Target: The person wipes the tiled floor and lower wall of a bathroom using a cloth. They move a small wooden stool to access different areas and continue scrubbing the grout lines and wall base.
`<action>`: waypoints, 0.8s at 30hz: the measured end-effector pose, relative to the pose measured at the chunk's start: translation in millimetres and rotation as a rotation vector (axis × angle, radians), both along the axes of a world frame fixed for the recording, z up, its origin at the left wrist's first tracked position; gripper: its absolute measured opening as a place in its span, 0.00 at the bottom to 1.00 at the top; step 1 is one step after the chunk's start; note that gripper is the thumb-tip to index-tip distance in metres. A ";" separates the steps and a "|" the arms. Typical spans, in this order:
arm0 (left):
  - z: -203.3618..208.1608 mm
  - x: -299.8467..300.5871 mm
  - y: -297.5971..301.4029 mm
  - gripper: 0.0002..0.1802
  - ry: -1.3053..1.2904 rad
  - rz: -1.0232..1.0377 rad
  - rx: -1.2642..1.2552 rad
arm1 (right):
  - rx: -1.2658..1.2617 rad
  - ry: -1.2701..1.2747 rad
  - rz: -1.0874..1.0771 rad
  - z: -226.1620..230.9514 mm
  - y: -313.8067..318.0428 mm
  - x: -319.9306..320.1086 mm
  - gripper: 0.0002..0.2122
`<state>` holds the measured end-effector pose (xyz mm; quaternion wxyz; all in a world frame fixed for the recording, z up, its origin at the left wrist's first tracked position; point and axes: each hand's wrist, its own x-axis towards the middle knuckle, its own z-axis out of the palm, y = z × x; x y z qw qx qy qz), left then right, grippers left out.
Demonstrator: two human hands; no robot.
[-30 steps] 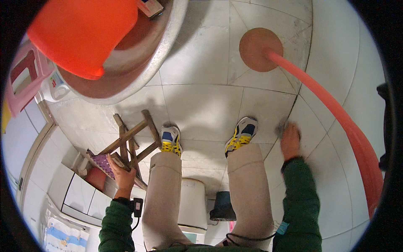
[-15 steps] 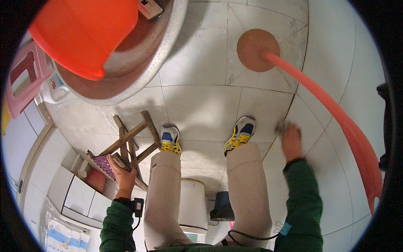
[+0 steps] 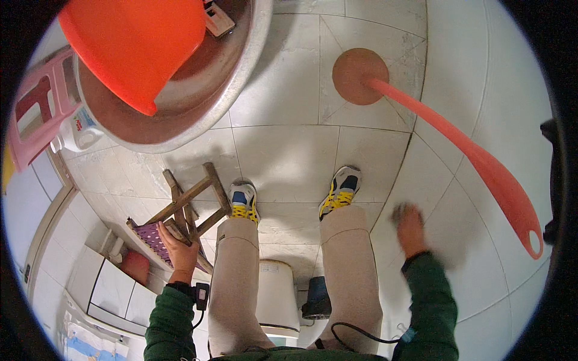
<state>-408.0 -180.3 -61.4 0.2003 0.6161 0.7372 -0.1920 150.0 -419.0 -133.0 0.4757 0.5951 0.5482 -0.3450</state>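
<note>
Hands were both low in the view, one at each side of the person's legs. Left hand (image 3: 179, 253) was gripping a small wooden stool (image 3: 180, 210), which was tipped on its side with its legs pointing up and away, its seat covered by a purple dotted cushion (image 3: 152, 239). Right hand (image 3: 410, 227) was blurred and hung free above the tiled floor (image 3: 289, 156); I cannot tell if it was loose or clenched, or if it held something.

Going by size: a big metal basin (image 3: 241, 78) stood at the top, with an orange bucket (image 3: 135, 45) tilted over it. A long orange plunger (image 3: 457, 144) leaned across the right side, its cup flat on the floor. A pink stool (image 3: 36, 117) was at the left edge, just beside a white jug (image 3: 78, 129). A white pail (image 3: 277, 295) stood between the legs, near a small dark cup (image 3: 316, 299). Two sneakers (image 3: 244, 201) were well apart.
</note>
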 end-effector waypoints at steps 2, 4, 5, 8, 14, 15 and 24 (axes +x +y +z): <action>0.4 0.4 0.7 0.58 -0.001 -0.003 -0.004 | 0.252 -0.146 0.343 -33.1 64.0 46.7 0.23; 0.7 -0.3 1.2 0.58 -0.005 -0.003 -0.011 | 0.360 -0.193 0.320 -44.7 95.5 70.3 0.22; -0.2 -0.5 0.5 0.59 -0.014 0.003 -0.009 | 0.300 -0.184 0.280 -47.0 99.6 76.0 0.22; 0.2 -4.7 -0.8 0.59 -0.019 0.015 -0.017 | 0.359 -0.070 -0.043 -22.1 38.3 35.6 0.22; -3.6 -9.5 -5.2 0.61 0.026 -0.014 -0.090 | -0.205 0.073 -0.074 36.3 -88.4 -46.8 0.17; -1.8 -10.1 -2.3 0.62 0.022 -0.040 -0.092 | -0.228 0.065 -0.223 41.7 -85.8 -48.2 0.16; 53.2 -1.3 83.3 0.49 -0.228 -0.197 -0.565 | 0.408 0.788 -2.406 99.6 32.1 -62.1 0.11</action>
